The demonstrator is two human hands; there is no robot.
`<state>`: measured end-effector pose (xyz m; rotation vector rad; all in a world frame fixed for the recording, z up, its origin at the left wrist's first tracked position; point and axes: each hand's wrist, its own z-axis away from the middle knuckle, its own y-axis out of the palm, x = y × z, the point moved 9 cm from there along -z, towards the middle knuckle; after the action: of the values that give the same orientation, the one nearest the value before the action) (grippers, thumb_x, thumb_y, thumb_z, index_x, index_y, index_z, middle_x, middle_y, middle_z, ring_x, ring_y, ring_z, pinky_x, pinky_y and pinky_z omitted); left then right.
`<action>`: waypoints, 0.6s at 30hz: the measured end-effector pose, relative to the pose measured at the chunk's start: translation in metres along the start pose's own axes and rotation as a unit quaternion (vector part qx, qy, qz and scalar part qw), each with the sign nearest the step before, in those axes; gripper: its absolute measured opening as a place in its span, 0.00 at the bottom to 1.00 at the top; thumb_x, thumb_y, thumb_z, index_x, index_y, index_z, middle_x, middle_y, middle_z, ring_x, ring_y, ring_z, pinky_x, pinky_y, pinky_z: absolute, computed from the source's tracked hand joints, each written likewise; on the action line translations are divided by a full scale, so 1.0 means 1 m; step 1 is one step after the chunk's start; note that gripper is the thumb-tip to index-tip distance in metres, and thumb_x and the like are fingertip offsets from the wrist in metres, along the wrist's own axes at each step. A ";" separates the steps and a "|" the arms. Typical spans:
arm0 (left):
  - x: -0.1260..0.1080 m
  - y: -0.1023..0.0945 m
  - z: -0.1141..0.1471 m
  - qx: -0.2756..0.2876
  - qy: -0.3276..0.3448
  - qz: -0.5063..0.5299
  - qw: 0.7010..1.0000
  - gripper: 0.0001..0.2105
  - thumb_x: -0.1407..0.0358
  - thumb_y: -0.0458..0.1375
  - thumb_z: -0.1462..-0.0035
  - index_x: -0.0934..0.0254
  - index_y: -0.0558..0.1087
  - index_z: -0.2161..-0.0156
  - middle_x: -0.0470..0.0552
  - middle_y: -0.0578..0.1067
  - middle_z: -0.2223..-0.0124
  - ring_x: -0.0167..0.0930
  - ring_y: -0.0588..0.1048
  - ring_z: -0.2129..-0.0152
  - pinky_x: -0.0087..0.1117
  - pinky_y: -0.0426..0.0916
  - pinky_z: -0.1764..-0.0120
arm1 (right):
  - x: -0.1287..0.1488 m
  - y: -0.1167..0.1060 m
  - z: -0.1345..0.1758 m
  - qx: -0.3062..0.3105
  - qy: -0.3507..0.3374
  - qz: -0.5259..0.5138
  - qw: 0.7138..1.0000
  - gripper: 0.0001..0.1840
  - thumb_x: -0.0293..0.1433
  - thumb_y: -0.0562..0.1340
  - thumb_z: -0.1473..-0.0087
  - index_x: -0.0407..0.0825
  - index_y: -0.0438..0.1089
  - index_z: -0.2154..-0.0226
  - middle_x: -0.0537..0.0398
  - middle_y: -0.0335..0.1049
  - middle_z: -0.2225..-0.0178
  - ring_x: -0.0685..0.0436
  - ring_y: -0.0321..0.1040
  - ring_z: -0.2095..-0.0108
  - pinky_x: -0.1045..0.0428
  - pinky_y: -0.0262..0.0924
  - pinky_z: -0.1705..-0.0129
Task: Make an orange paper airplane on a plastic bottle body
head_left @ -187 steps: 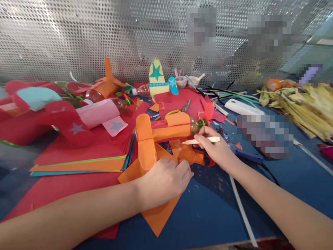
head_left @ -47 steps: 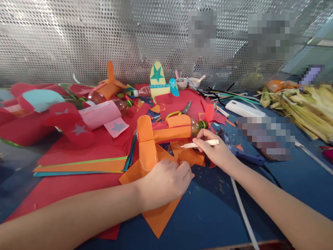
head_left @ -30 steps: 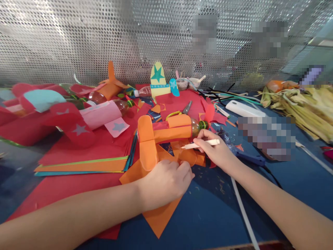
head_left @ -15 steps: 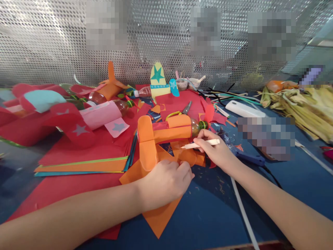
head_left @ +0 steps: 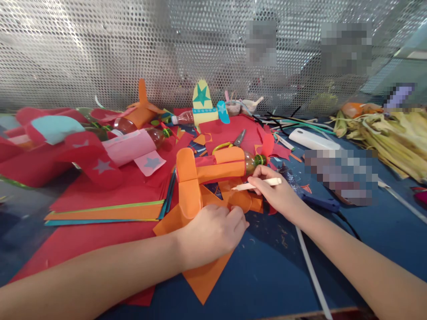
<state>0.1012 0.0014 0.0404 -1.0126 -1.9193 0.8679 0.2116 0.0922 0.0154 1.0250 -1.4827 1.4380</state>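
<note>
My right hand point(head_left: 275, 193) pinches a slim white pen point(head_left: 258, 184), its tip pointing left over orange paper pieces point(head_left: 230, 195). Curled and closed, my left hand point(head_left: 216, 233) lies over an orange sheet point(head_left: 207, 280); its fingertips are hidden, so what they hold cannot be made out. Just beyond the hands lies a plastic bottle point(head_left: 251, 162) with a green cap, wrapped in red and orange paper. Orange rounded strips point(head_left: 189, 191) cross its left end like wings.
Stacked coloured sheets point(head_left: 110, 195) lie left, near paper-covered bottles point(head_left: 130, 144). Scissors point(head_left: 239, 138) with yellow handles rest on red paper behind. Right are a blue tool with a cord point(head_left: 320, 201), a white case point(head_left: 313, 139) and dried husks point(head_left: 383, 142). Perforated metal point(head_left: 200, 44) stands behind.
</note>
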 end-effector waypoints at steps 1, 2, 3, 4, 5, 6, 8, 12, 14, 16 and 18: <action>0.000 0.000 0.000 0.000 0.000 0.001 1.000 0.09 0.69 0.49 0.37 0.69 0.69 0.67 0.46 0.70 0.76 0.27 0.67 0.87 0.30 0.57 0.86 | 0.000 0.000 0.000 0.000 0.000 -0.003 1.000 0.11 0.35 0.58 0.52 0.51 0.56 0.80 0.66 0.55 0.85 0.52 0.53 0.81 0.55 0.47 0.77; 0.000 0.000 0.000 0.001 0.001 0.002 1.000 0.09 0.69 0.49 0.37 0.69 0.69 0.67 0.46 0.70 0.76 0.28 0.67 0.86 0.30 0.57 0.86 | 0.000 0.000 0.000 0.000 -0.001 -0.004 1.000 0.11 0.35 0.58 0.52 0.51 0.56 0.80 0.66 0.55 0.85 0.52 0.53 0.81 0.55 0.47 0.77; 0.000 0.001 0.000 0.003 0.000 0.003 1.000 0.09 0.69 0.49 0.37 0.69 0.69 0.67 0.46 0.70 0.76 0.28 0.68 0.86 0.30 0.58 0.86 | -0.001 0.000 0.000 0.001 -0.001 -0.004 1.000 0.11 0.35 0.58 0.52 0.51 0.56 0.80 0.66 0.55 0.85 0.52 0.53 0.81 0.55 0.48 0.77; 0.000 0.001 0.000 0.004 0.000 0.004 1.000 0.09 0.69 0.49 0.37 0.69 0.69 0.67 0.46 0.70 0.76 0.28 0.68 0.86 0.31 0.58 0.86 | -0.001 0.000 0.000 0.002 -0.001 -0.003 1.000 0.11 0.35 0.58 0.52 0.51 0.56 0.80 0.66 0.55 0.85 0.52 0.53 0.81 0.55 0.47 0.77; 0.000 0.001 0.000 0.005 0.000 0.004 1.000 0.09 0.69 0.49 0.37 0.69 0.69 0.67 0.46 0.70 0.76 0.28 0.68 0.86 0.31 0.58 0.86 | -0.001 0.000 0.000 0.002 0.000 -0.001 1.000 0.12 0.35 0.58 0.51 0.51 0.56 0.80 0.66 0.55 0.85 0.52 0.52 0.81 0.55 0.47 0.77; 0.000 0.002 0.000 0.006 0.000 0.004 1.000 0.09 0.69 0.48 0.37 0.69 0.69 0.67 0.46 0.70 0.76 0.28 0.68 0.86 0.31 0.58 0.86 | -0.001 0.000 0.000 0.002 0.001 0.001 1.000 0.12 0.35 0.58 0.51 0.51 0.56 0.80 0.66 0.55 0.85 0.52 0.52 0.82 0.55 0.46 0.78; -0.001 0.002 0.000 0.007 -0.001 0.005 1.000 0.09 0.69 0.48 0.37 0.68 0.69 0.67 0.46 0.70 0.76 0.28 0.68 0.86 0.31 0.58 0.86 | -0.001 0.000 0.000 0.000 0.001 -0.001 1.000 0.12 0.35 0.58 0.51 0.51 0.56 0.80 0.66 0.55 0.85 0.52 0.52 0.81 0.55 0.46 0.78; -0.001 0.003 0.001 0.008 -0.001 0.006 1.000 0.09 0.69 0.49 0.37 0.68 0.69 0.67 0.46 0.70 0.76 0.28 0.67 0.87 0.30 0.58 0.86 | -0.001 0.000 0.000 -0.001 -0.005 -0.005 1.000 0.11 0.35 0.58 0.52 0.51 0.56 0.80 0.66 0.55 0.85 0.52 0.52 0.81 0.55 0.47 0.77; 0.000 0.003 0.001 0.007 -0.001 0.004 1.000 0.09 0.69 0.49 0.37 0.68 0.69 0.67 0.46 0.70 0.76 0.28 0.68 0.87 0.30 0.58 0.86 | -0.001 0.000 0.000 0.000 -0.007 -0.003 1.000 0.11 0.36 0.58 0.52 0.51 0.56 0.80 0.66 0.55 0.85 0.53 0.51 0.82 0.55 0.46 0.78; -0.001 0.003 0.001 0.004 0.000 0.003 1.000 0.08 0.69 0.49 0.37 0.68 0.69 0.67 0.46 0.71 0.76 0.28 0.68 0.86 0.30 0.58 0.85 | -0.001 0.000 0.000 0.000 -0.008 -0.004 1.000 0.12 0.36 0.58 0.52 0.52 0.56 0.80 0.66 0.55 0.85 0.52 0.52 0.81 0.54 0.47 0.78; -0.001 0.002 0.001 0.003 0.001 0.004 1.000 0.08 0.69 0.49 0.37 0.69 0.69 0.67 0.46 0.70 0.76 0.28 0.68 0.86 0.30 0.58 0.85 | 0.000 0.000 0.000 -0.001 -0.008 -0.004 1.000 0.11 0.35 0.58 0.52 0.52 0.56 0.80 0.66 0.55 0.85 0.52 0.52 0.81 0.54 0.47 0.77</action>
<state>0.1014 0.0013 0.0380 -1.0174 -1.9109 0.8750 0.2115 0.0925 0.0153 1.0425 -1.4898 1.4252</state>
